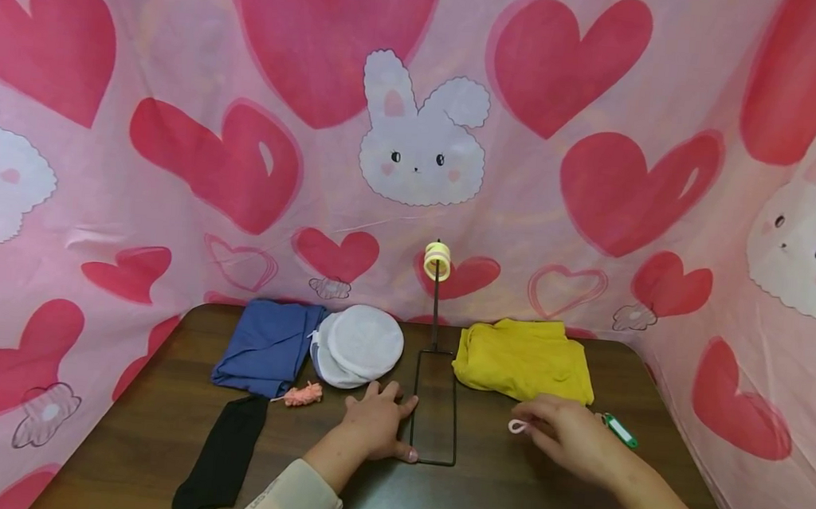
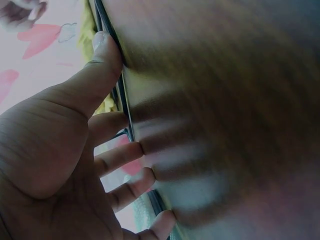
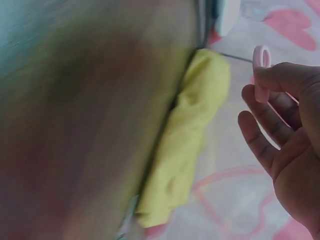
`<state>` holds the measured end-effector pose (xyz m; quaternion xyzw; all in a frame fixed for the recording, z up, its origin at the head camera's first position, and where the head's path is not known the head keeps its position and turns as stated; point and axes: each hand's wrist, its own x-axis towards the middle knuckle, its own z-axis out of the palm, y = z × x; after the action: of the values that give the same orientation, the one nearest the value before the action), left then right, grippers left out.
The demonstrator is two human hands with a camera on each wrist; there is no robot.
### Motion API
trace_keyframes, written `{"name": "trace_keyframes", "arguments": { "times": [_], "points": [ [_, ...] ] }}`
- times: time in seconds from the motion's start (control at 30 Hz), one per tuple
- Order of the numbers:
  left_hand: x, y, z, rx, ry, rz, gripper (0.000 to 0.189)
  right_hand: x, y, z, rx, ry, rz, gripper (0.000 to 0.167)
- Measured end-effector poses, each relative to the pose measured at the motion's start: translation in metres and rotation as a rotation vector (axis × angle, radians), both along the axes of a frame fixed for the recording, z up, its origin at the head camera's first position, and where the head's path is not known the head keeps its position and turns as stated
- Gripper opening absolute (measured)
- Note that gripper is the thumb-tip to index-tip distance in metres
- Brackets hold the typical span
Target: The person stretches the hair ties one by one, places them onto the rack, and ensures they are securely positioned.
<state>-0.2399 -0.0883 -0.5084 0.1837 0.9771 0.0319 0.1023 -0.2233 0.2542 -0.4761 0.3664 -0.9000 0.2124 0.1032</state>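
Observation:
A black wire stand (image 1: 432, 463) with a rectangular base and an upright post stands mid-table. Yellow rings (image 1: 437, 249) hang near the post's top. My left hand (image 1: 375, 424) lies spread at the base's left side, thumb by its near corner; in the left wrist view its fingertips (image 2: 165, 220) touch the tabletop. Thumb and fingers of my right hand (image 1: 573, 435) pinch a small pink hair tie (image 3: 262, 95), held in the air to the right of the stand, in front of the yellow cloth (image 1: 522, 359).
Left of the stand lie a white round cap (image 1: 365, 343), a folded blue cloth (image 1: 267, 347), a coral bundle of cord (image 1: 303, 395) and a black sock (image 1: 223, 456). A green key tag (image 1: 620, 430) lies beyond my right wrist. Pink printed fabric (image 1: 527, 200) hangs around the table.

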Motion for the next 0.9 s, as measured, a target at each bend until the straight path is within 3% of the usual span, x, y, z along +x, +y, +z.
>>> {"name": "trace_keyframes", "arguments": {
  "times": [0.17,0.3,0.47,0.63,0.9],
  "points": [
    [0.000,0.000,0.000,-0.005,0.008,-0.002,0.096,-0.001,-0.016,0.022,-0.051,0.098,0.057,0.033],
    [0.000,0.000,-0.001,-0.010,0.010,-0.004,0.096,-0.003,-0.030,0.042,-0.113,0.189,0.134,0.017],
    [0.000,0.000,-0.002,-0.006,0.009,-0.003,0.096,-0.002,-0.050,0.072,-0.216,0.297,0.212,0.034],
    [-0.001,-0.001,-0.003,-0.007,0.012,-0.004,0.096,0.002,-0.070,0.102,-0.301,0.406,0.262,0.031],
    [-0.002,-0.001,-0.006,-0.008,0.023,-0.009,0.096,0.010,-0.094,0.139,-0.386,0.470,0.347,0.026]
  ]
}}
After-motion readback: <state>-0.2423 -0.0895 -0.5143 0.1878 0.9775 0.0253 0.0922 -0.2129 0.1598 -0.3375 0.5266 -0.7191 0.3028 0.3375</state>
